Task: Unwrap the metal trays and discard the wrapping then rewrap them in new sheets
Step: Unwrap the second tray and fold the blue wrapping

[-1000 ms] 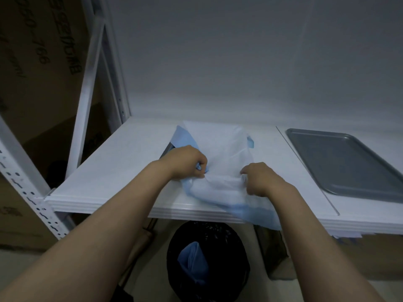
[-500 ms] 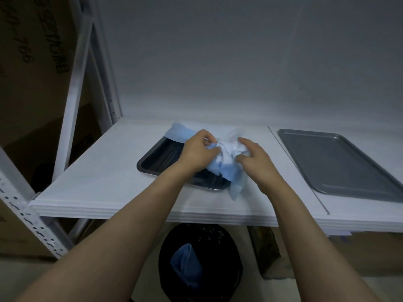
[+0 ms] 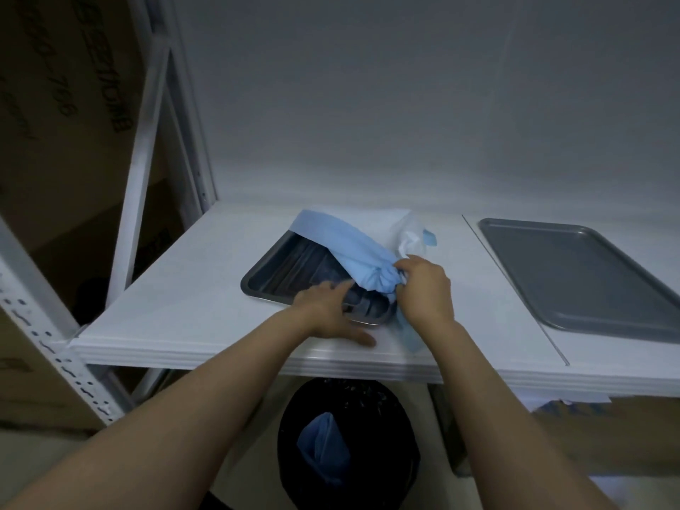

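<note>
Clamped tight, our right hand's (image 3: 423, 292) grip closes round a bunched neck of the blue wrapping (image 3: 353, 248), just above the right end of the deep metal tray (image 3: 272, 277). Our left hand (image 3: 327, 311) has a slack grip: its fingers reach flat over the tray's near rim at the right-hand corner, and the thumb lies on the shelf just in front of it. That hand is blurred, so we cannot tell more.

The white shelf (image 3: 176, 296) carries the deep tray near its front edge. The tray's long axis runs left to right across the shelf, with the right end a little nearer to us. Its left half is uncovered and its dark inside shows.

Well to the right of the deep tray, past a thin seam in the shelf, lies a flat grey tray (image 3: 574, 277), bare. Its long axis slants from far left to near right.

Below and in front of the deep tray stands a black bin (image 3: 401, 428) under the shelf, with a crumpled blue sheet (image 3: 323, 454) inside.

The wrapping drapes over the deep tray's far edge and right half. Its pale inner side shows at the back, and a tail hangs from our fist onto the shelf beside the near right corner.
</note>
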